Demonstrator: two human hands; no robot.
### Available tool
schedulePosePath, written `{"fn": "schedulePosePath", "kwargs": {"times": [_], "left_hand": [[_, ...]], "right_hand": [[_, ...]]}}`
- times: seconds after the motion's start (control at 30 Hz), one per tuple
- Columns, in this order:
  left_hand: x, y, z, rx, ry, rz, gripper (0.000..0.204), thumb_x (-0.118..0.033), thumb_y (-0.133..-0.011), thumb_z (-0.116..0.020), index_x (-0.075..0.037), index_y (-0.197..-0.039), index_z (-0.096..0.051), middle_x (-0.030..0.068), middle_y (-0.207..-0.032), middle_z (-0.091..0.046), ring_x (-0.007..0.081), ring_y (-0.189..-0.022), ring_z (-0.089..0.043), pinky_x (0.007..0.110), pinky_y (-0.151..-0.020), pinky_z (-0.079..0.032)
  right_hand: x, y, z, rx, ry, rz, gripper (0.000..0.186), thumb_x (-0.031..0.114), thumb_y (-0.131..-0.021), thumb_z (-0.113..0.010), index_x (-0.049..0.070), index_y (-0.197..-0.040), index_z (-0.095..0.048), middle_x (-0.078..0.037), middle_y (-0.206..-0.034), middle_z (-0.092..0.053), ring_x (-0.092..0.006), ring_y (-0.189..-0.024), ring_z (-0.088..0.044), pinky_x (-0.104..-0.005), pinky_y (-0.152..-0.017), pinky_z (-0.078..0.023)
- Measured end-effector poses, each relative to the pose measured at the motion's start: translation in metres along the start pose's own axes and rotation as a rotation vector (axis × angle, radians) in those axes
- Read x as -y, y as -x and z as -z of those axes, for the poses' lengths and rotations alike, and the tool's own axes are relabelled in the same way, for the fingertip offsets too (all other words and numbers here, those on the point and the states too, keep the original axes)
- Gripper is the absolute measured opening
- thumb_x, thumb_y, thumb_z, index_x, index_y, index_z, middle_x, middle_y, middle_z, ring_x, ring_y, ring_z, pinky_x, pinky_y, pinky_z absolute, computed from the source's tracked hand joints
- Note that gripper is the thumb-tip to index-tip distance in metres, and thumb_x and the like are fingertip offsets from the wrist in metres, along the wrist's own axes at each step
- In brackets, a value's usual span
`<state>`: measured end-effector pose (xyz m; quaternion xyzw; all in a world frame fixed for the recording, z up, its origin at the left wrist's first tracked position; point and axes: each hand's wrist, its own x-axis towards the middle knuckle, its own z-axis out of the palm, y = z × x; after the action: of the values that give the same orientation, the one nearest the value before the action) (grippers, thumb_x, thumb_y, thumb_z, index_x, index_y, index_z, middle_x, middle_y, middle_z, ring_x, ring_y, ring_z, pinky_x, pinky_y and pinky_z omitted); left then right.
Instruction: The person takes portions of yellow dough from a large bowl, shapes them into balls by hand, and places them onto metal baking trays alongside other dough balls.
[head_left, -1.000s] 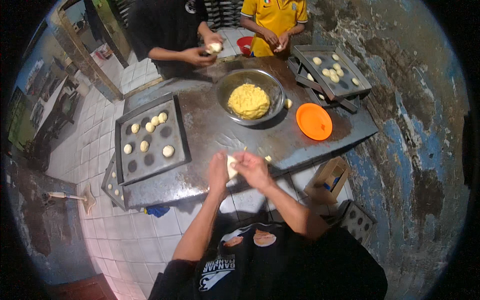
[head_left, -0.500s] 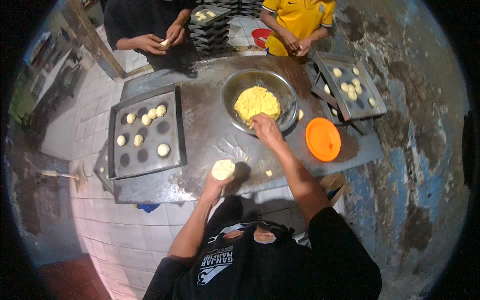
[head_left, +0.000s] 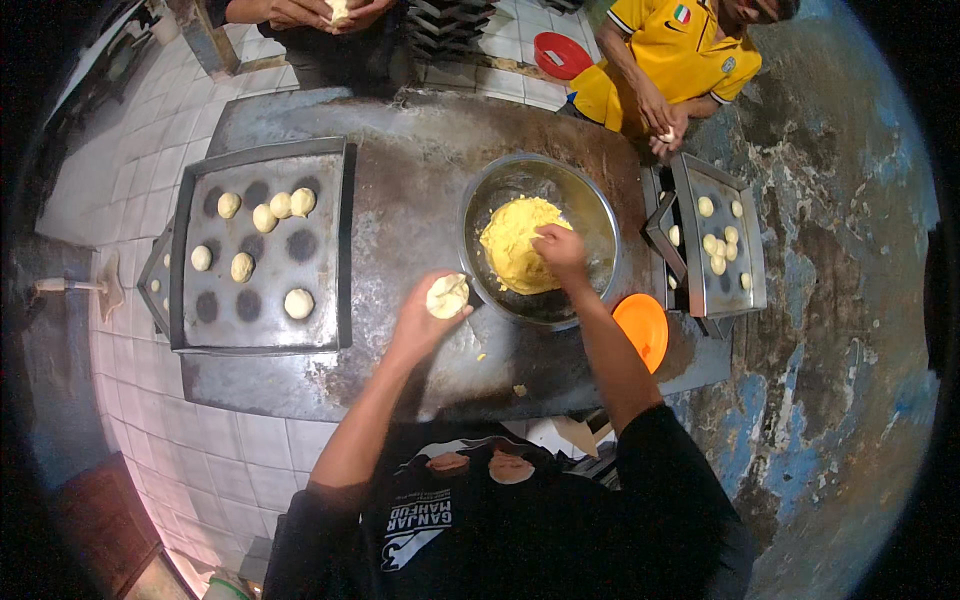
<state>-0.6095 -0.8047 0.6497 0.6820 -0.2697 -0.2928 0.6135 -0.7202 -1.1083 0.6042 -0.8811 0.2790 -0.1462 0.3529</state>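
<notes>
Nearest the body, the left hand cupped a round dough piece over the tabletop. At two o'clock from it, the right hand pinched yellow filling inside the metal bowl, reaching farther.

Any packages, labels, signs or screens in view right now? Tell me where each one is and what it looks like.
No packages, signs or screens show.
Shirt print: white lettering and a figure on the wearer's black shirt, bottom centre.
Chest badge: small, green, white and red, on the yellow shirt of the person at the far right of the table.
</notes>
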Motion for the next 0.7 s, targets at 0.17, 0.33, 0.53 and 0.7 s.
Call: {"fn": "schedulePosePath", "kwargs": {"times": [0.17, 0.33, 0.53, 0.7], "left_hand": [[-0.004, -0.027, -0.055, 0.006, -0.112, -0.051, 0.060, -0.013, -0.083, -0.083, -0.008, -0.133, -0.050, 0.0156, -0.113, -0.070, 0.0250, -0.105, -0.070, 0.037, -0.091, -0.055], [-0.005, -0.024, -0.101, 0.017, -0.199, -0.001, 0.061, -0.014, -0.084, -0.080, -0.009, -0.134, -0.046, 0.0186, -0.112, -0.069, 0.0300, -0.104, -0.069, 0.040, -0.087, -0.054], [0.000, 0.016, -0.093, -0.091, 0.029, 0.011, 0.044, -0.005, -0.086, -0.078, -0.004, -0.123, -0.054, 0.0032, -0.108, -0.067, 0.0117, -0.096, -0.064, 0.028, -0.083, -0.054], [-0.015, 0.046, -0.080, -0.090, 0.039, 0.121, 0.047, -0.005, -0.086, -0.079, -0.005, -0.125, -0.053, 0.0034, -0.108, -0.067, 0.0100, -0.095, -0.064, 0.026, -0.076, -0.053]], "right_hand": [[0.026, 0.048, 0.038, 0.150, -0.934, -0.313, 0.043, 0.007, -0.097, -0.056, -0.001, -0.139, -0.050, -0.013, -0.120, -0.067, -0.0210, -0.107, -0.065, -0.0356, -0.099, -0.051], [0.108, 0.124, 0.019, 0.096, -0.100, 0.202, 0.049, 0.003, -0.101, -0.052, 0.000, -0.149, -0.041, -0.015, -0.128, -0.065, -0.0227, -0.122, -0.062, -0.0394, -0.107, -0.047], [0.042, 0.062, 0.065, -0.086, -0.347, 0.016, 0.039, 0.010, -0.096, -0.066, -0.005, -0.131, -0.056, -0.009, -0.105, -0.072, -0.0166, -0.097, -0.068, -0.0291, -0.086, -0.054], [0.001, -0.008, 0.035, 0.013, 0.283, 0.050, 0.025, 0.012, -0.091, -0.062, -0.001, -0.111, -0.067, -0.027, -0.094, -0.070, -0.0432, -0.092, -0.069, -0.0487, -0.083, -0.055]]}}
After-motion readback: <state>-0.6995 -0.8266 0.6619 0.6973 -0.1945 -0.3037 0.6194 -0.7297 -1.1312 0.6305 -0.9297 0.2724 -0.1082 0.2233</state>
